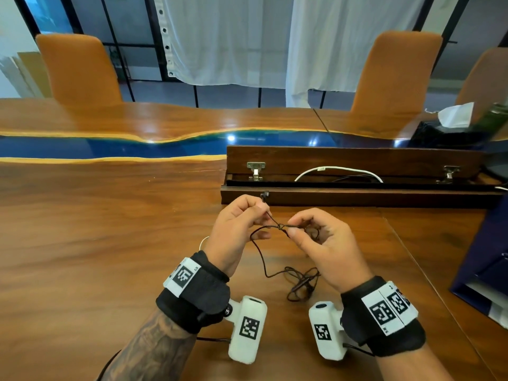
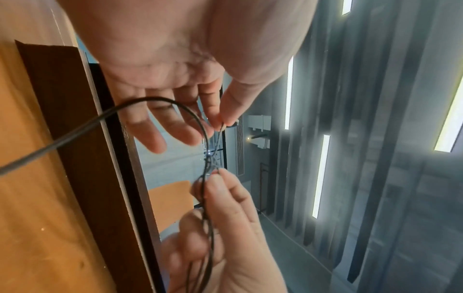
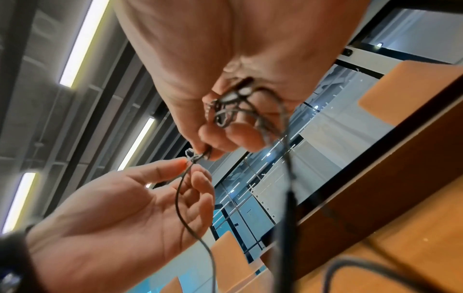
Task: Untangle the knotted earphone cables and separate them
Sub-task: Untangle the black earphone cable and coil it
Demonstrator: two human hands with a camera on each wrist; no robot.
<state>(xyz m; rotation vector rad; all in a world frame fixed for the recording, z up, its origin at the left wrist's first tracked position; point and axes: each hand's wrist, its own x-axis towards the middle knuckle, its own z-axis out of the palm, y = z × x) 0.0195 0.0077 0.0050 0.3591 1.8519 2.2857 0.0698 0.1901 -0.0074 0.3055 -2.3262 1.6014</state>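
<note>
We are pinching one thin black earphone cable [image 1: 264, 259] above the glossy wooden surface [image 1: 96, 243], our left hand [image 1: 236, 229] nipping it below one black earbud [image 1: 265, 194]. Our right hand [image 1: 324, 243] is pinching the single small knot [image 1: 281, 226] between them, its other fingers curled round a bunch of loops, while the remaining cable is lying coiled on the surface.

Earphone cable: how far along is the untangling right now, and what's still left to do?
Little looks done: a knot still sits between the hands. In hand: the left hand pinches the cable just below an earbud, while the right hand pinches beside the knot and holds a bunch of cable in its palm. Left: open that knot, then the loose tangle lying on the table.
</note>
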